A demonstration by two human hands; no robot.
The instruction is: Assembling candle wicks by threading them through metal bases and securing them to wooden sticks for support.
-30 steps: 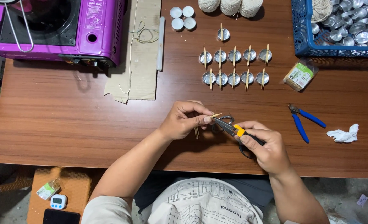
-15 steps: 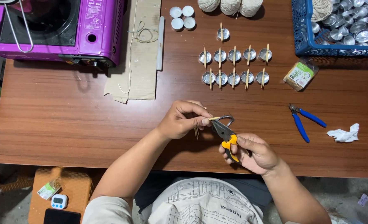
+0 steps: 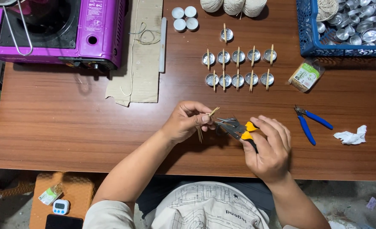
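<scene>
My left hand [image 3: 188,121] pinches a few thin wooden sticks [image 3: 212,113] above the table's front middle. My right hand [image 3: 269,148] rests on yellow-and-black scissors [image 3: 238,127], whose blades point left toward the sticks and look parted. A small metal cup lies partly hidden under the blades. Farther back stand two rows of small metal cups [image 3: 238,68], each with sticks laid across, and a single one [image 3: 226,34] behind them.
A purple portable gas stove [image 3: 56,32] sits at the back left beside a cardboard sheet [image 3: 141,55]. White tealights [image 3: 184,18], twine balls [image 3: 234,6], a blue basket of metal cups [image 3: 345,25], a stick packet [image 3: 305,76], blue pliers [image 3: 311,123] and crumpled tissue [image 3: 350,136] lie around the brown table [image 3: 69,123].
My right hand shifted its hold on the scissors, dropping toward me, then coming back up with the fingers laid over the handles. The sticks in my left hand tilted upward.
</scene>
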